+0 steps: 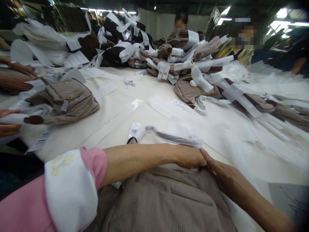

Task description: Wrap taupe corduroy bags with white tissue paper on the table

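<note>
A taupe corduroy bag (pixel 164 199) with a gold zipper lies right in front of me. My left hand (pixel 190 156) reaches across its upper edge, fingers curled at the top right corner. Against it, from the other side, comes my right hand (pixel 219 169), closed, its fingertips touching the left. What the two pinch is hidden between them. Just beyond my left forearm lies a strap (pixel 171 137) in clear plastic wrap, running toward my left hand. A barcode label (pixel 134 130) in plastic is near its left end.
Another person's hands (pixel 9 122) are at the left beside a second taupe bag (pixel 72 100). Piled bags with white wrapping (pixel 193 64) line the far side of the white table (pixel 116 112). Plastic sheets (pixel 253 154) spread at the right, near a grey marked sheet (pixel 287 199).
</note>
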### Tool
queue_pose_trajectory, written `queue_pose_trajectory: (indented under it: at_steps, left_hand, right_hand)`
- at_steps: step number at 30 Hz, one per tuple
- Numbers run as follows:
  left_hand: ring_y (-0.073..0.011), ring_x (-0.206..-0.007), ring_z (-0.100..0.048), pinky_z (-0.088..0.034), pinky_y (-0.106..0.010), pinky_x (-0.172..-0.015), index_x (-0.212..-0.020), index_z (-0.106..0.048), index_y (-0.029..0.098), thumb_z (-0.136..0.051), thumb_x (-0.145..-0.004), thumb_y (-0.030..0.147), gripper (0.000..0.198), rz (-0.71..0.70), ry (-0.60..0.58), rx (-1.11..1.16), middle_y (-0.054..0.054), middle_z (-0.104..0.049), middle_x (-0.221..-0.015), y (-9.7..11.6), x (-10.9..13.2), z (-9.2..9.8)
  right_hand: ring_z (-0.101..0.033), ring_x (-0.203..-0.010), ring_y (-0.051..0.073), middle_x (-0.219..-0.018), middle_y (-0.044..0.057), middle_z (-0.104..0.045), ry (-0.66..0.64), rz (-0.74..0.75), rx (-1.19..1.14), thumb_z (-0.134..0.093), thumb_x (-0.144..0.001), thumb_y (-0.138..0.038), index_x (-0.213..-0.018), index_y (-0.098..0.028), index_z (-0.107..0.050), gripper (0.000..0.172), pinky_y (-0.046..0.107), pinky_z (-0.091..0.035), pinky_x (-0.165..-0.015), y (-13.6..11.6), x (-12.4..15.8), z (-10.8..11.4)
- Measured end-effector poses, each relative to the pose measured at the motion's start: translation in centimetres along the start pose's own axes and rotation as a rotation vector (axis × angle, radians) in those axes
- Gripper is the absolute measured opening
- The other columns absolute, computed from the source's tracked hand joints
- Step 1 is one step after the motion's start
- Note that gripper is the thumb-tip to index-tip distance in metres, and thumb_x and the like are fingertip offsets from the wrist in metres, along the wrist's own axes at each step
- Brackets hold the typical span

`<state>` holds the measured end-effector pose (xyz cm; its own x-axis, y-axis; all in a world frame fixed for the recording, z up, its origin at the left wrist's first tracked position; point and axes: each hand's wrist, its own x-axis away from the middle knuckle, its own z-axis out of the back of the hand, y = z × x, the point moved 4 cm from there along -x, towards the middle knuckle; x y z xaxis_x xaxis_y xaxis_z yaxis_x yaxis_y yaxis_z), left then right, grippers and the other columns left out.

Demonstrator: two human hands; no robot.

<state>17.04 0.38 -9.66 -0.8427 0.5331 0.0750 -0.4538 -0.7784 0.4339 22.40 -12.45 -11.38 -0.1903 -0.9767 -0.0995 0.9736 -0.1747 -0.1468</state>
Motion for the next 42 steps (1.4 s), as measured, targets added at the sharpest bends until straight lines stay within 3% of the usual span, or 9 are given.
queue_pose_trajectory:
  at_steps: [3, 7, 15, 19, 22, 25, 29, 33, 42]
  left_hand:
    - [-0.0187, -0.084, -0.057, -0.043, -0.028, -0.080, -0.076, -0.058, 0.017, -0.045, -0.082, 0.012, 0.015, -0.198, -0.013, -0.143, -0.006, -0.064, -0.084, 0.9, 1.1, 0.0]
    - [-0.0175, -0.080, -0.054, -0.043, -0.028, -0.077, -0.075, -0.056, 0.018, -0.045, -0.085, 0.014, 0.015, -0.254, 0.076, -0.241, -0.007, -0.064, -0.083, 1.7, 3.9, 0.5]
    - [-0.0144, -0.086, -0.057, -0.043, -0.023, -0.078, -0.097, -0.058, 0.019, -0.040, -0.089, 0.018, 0.020, 0.066, 0.130, -0.007, -0.004, -0.065, -0.092, -0.2, 12.2, 0.0]
    - [-0.0147, -0.085, -0.056, -0.043, -0.023, -0.074, -0.095, -0.058, 0.018, -0.041, -0.089, 0.019, 0.018, 0.090, 0.164, -0.056, -0.004, -0.064, -0.091, 0.0, 13.0, -0.6]
    - [-0.0151, -0.082, -0.056, -0.043, -0.023, -0.069, -0.095, -0.058, 0.016, -0.040, -0.090, 0.021, 0.019, 0.114, 0.159, -0.092, -0.005, -0.063, -0.089, 0.1, 12.5, -1.1]
    - [-0.0154, -0.078, -0.056, -0.041, -0.024, -0.066, -0.093, -0.058, 0.017, -0.041, -0.089, 0.022, 0.019, 0.115, 0.101, -0.129, -0.005, -0.063, -0.087, -0.6, 12.9, -1.1]
    - [-0.0169, -0.083, -0.055, -0.039, -0.027, -0.073, -0.087, -0.060, 0.022, -0.047, -0.085, 0.017, 0.014, 0.034, 0.004, -0.184, -0.005, -0.063, -0.081, -2.9, 16.0, 0.2]
    - [-0.0180, -0.098, -0.053, -0.035, -0.029, -0.085, -0.085, -0.062, 0.026, -0.046, -0.086, 0.017, 0.018, 0.137, -0.012, -0.177, -0.005, -0.065, -0.080, -5.4, 19.6, 2.2]
    - [-0.0189, -0.117, -0.046, -0.032, -0.032, -0.095, -0.083, -0.060, 0.023, -0.041, -0.086, 0.010, 0.023, 0.098, -0.108, -0.282, -0.008, -0.066, -0.086, -6.5, 20.7, 3.3]
  right_hand:
    - [-0.062, -0.093, 0.020, -0.111, 0.011, -0.062, 0.036, 0.086, 0.009, -0.030, -0.081, -0.004, -0.143, -0.021, -0.006, 0.069, 0.032, -0.053, -0.073, -0.2, 0.2, -0.1]
    - [-0.060, -0.098, 0.020, -0.117, 0.009, -0.059, 0.050, 0.113, -0.029, -0.032, -0.083, -0.007, -0.143, -0.024, -0.016, 0.064, 0.033, -0.053, -0.078, 0.2, 0.8, -0.3]
    - [-0.058, -0.104, 0.024, -0.122, 0.002, -0.056, -0.015, 0.051, -0.111, -0.035, -0.085, -0.016, -0.136, -0.034, -0.034, 0.054, 0.036, -0.052, -0.082, 1.8, 2.9, 1.0]
    - [-0.061, -0.093, 0.025, -0.107, 0.007, -0.063, 0.066, -0.051, -0.103, -0.036, -0.085, -0.022, -0.123, -0.029, -0.051, 0.042, 0.036, -0.053, -0.077, -2.8, -0.1, 1.8]
    - [-0.062, -0.084, 0.024, -0.095, 0.008, -0.065, -0.081, 0.002, -0.210, -0.032, -0.089, -0.032, -0.100, -0.024, -0.061, 0.032, 0.038, -0.051, -0.074, -8.6, -3.7, 0.2]
    - [-0.061, -0.077, 0.021, -0.083, 0.007, -0.065, -0.219, -0.006, -0.326, -0.026, -0.093, -0.031, -0.087, -0.021, -0.059, 0.035, 0.036, -0.049, -0.072, -11.5, -5.9, -2.4]
    - [-0.060, -0.070, 0.020, -0.073, 0.004, -0.061, -0.299, 0.011, -0.364, -0.026, -0.093, -0.037, -0.078, -0.023, -0.054, 0.035, 0.033, -0.046, -0.066, -11.0, -5.5, -4.6]
    - [-0.060, -0.067, 0.019, -0.071, 0.003, -0.060, -0.318, 0.044, -0.378, -0.026, -0.093, -0.039, -0.075, -0.024, -0.055, 0.038, 0.030, -0.046, -0.065, -10.5, -5.0, -4.4]
    - [-0.058, -0.059, 0.015, -0.064, 0.000, -0.059, -0.231, 0.122, -0.325, -0.032, -0.093, -0.037, -0.072, -0.023, -0.055, 0.034, 0.025, -0.041, -0.058, -10.9, -5.0, -4.5]
